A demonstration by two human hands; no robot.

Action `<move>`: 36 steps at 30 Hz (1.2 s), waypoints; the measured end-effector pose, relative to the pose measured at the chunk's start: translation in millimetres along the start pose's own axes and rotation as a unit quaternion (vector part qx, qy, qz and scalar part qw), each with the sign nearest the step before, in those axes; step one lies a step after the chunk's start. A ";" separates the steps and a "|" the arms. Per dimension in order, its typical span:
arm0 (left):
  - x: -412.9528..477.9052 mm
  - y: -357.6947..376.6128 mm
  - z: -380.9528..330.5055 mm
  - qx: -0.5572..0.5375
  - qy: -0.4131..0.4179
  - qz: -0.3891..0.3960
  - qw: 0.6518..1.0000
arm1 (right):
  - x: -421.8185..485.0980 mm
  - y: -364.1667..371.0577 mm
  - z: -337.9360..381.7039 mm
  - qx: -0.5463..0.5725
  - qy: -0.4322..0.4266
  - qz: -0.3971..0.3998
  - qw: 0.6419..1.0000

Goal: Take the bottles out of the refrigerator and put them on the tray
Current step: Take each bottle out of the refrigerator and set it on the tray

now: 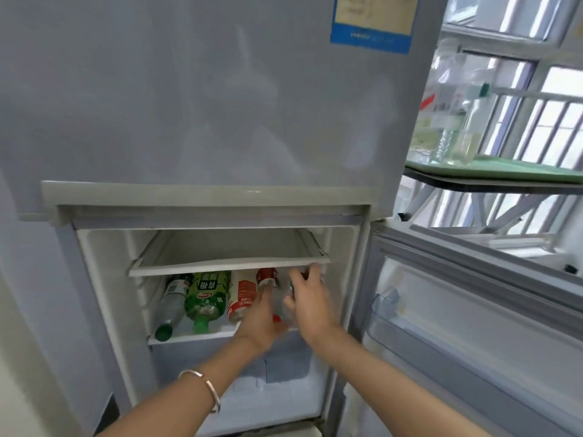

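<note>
The refrigerator's lower compartment stands open. Several bottles lie on their sides on its middle shelf (189, 337): a clear one with a green cap (172, 307), a green one (206, 298), a red-and-white labelled one (241, 298) and a red-labelled one (267, 276). My left hand (260, 323) reaches in and holds a clear bottle (280, 305) from the left. My right hand (307, 299) curls over the same bottle from the right. A green tray (511, 170) sits on a table at the upper right, with clear bottles (471, 127) standing on it.
The open refrigerator door (473, 310) hangs to the right, its racks bare. A white shelf (227, 263) sits just above my hands. The upper door (205, 89) is closed. Barred windows (552, 121) stand behind the tray.
</note>
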State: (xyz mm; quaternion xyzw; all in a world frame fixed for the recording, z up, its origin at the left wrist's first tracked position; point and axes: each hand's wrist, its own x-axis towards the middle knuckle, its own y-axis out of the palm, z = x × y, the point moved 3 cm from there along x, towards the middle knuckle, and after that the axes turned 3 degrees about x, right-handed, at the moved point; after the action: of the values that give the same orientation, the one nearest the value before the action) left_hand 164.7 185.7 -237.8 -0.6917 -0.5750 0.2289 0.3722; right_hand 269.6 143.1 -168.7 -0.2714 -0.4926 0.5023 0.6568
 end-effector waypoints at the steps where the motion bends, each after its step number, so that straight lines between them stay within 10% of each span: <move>1: -7.7 -6.1 -12.9 -0.023 0.018 -0.006 1.000 | -5.2 -12.3 6.4 0.004 -0.017 0.004 1.000; 9: -97.6 -78.0 -107.0 -0.058 0.096 -0.176 0.978 | -59.5 -139.2 35.2 0.109 -0.162 -0.047 0.980; 16: -124.3 -143.3 -266.2 -0.011 0.174 -0.270 0.947 | -86.7 -260.8 10.1 0.354 -0.032 -0.083 0.931; 20: -100.7 -151.1 -343.4 -0.044 0.228 -0.255 0.939 | -77.9 -320.8 -30.5 0.410 0.030 -0.164 0.897; 29: 6.2 -136.5 -469.2 -0.153 0.267 -0.210 0.928 | -2.4 -363.7 -126.6 0.267 0.048 -0.153 0.950; 36: 101.1 -77.1 -464.6 -0.159 0.163 -0.122 0.966 | 93.2 -359.0 -192.3 0.230 0.167 -0.194 0.939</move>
State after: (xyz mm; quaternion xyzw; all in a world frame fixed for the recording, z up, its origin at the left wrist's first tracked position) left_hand 486.2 171.2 120.6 -0.6943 -0.6157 -0.0288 0.3714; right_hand 588.3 131.1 101.1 -0.0921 -0.2897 0.4123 0.8588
